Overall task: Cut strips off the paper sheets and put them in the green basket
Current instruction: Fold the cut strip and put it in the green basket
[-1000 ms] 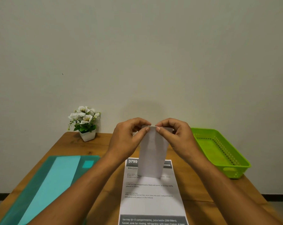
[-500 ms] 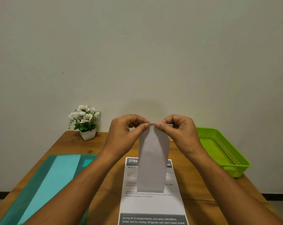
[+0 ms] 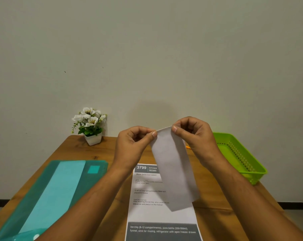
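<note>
Paper strip is held in the air above the tabletop, pinched at its top edge from both sides. Left hand pinches the upper left corner between thumb and forefinger, with the other fingers curled. Right hand pinches the upper right corner in the same way and sits slightly higher, so the top edge slopes and the strip hangs tilted, its lower end toward the right. Its blank face is toward the camera.

The strip hangs in front of a printed sheet lying flat at the tabletop's centre; whether the two touch cannot be told. Green basket stands at the right side of the tabletop, beyond the right forearm and apart from the strip. Teal folder lies at the left. Potted white flowers stand at the far left corner, near the wall. A small orange item shows beside the right wrist, too little visible to identify.
</note>
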